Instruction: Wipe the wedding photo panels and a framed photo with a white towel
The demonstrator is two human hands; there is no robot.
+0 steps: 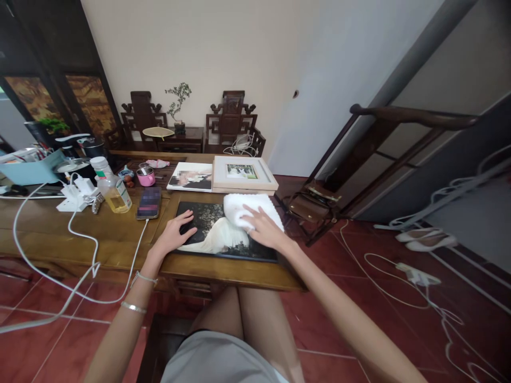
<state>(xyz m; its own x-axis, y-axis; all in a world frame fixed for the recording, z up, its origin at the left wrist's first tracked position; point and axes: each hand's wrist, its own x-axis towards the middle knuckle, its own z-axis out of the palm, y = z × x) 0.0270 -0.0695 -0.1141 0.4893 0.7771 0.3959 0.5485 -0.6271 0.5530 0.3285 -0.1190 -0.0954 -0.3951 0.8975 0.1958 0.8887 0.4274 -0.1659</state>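
A dark photo print lies flat at the near edge of the wooden table. My left hand rests on the print's left edge, fingers stretched out flat. My right hand presses a folded white cloth onto the print's upper right part, fingers laid over the cloth. Behind the print lie a light wooden picture frame and an unframed photo print side by side.
A phone on a white cable lies left of the print, beside a bottle of yellow liquid, a white power strip and a pink cup. Carved chairs stand behind. Cables trail over the red tile floor at right.
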